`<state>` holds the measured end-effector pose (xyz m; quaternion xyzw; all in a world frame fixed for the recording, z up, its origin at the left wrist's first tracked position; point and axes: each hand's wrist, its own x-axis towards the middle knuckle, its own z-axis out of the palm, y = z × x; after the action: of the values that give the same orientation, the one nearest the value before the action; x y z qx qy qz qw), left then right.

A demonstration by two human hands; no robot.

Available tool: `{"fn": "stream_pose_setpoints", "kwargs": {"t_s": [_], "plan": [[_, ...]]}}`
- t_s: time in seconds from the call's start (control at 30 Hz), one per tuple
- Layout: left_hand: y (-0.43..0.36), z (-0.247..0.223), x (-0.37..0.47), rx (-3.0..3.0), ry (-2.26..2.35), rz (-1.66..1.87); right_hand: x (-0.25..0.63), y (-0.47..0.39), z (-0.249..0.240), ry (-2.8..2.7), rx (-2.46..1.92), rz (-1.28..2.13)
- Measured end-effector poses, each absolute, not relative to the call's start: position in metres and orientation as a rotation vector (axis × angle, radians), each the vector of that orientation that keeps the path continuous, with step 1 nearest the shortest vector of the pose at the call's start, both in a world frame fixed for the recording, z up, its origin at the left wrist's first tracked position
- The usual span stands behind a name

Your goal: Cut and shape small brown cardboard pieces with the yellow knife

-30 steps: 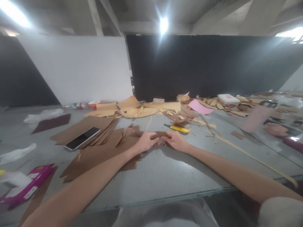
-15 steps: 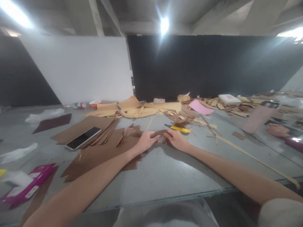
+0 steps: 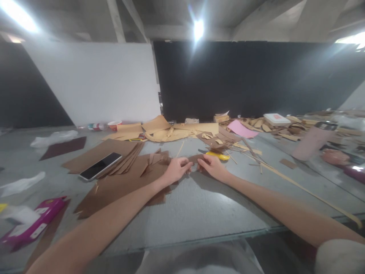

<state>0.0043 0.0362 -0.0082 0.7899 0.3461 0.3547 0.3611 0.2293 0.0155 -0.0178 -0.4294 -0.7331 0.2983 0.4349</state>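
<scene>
Between my two hands is a small brown piece of sheet material (image 3: 196,158), perhaps leather or card. My left hand (image 3: 177,169) pinches its left end, fingers curled, and my right hand (image 3: 212,166) pinches the right end. Both hands are just above the table (image 3: 188,213). Right behind my right hand lies a yellow utility knife (image 3: 218,156), its front part hidden by the fingers. Left of my left hand, brown sheets (image 3: 114,194) lie in a loose stack with small cut pieces (image 3: 154,158) on top.
A phone (image 3: 100,166) rests on brown sheets at the left, near a magenta packet (image 3: 37,222). Tan scraps (image 3: 182,131) and a pink sheet (image 3: 242,128) line the back. A long thin strip (image 3: 308,190) crosses the right side, beside a pale pink bottle (image 3: 313,142).
My right hand has shifted slightly to the right and now covers more of the knife's blade end. The brown piece has turned a little in the fingers.
</scene>
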Motion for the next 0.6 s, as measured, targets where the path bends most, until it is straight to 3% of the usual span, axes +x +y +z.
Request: {"fn": "stream_pose_setpoints", "kwargs": {"t_s": [0.6], "plan": [[0.033, -0.0082, 0.0053, 2.091, 0.846, 0.902, 0.2275, 0.0109, -0.0081, -1.825, -1.09, 0.902]]}}
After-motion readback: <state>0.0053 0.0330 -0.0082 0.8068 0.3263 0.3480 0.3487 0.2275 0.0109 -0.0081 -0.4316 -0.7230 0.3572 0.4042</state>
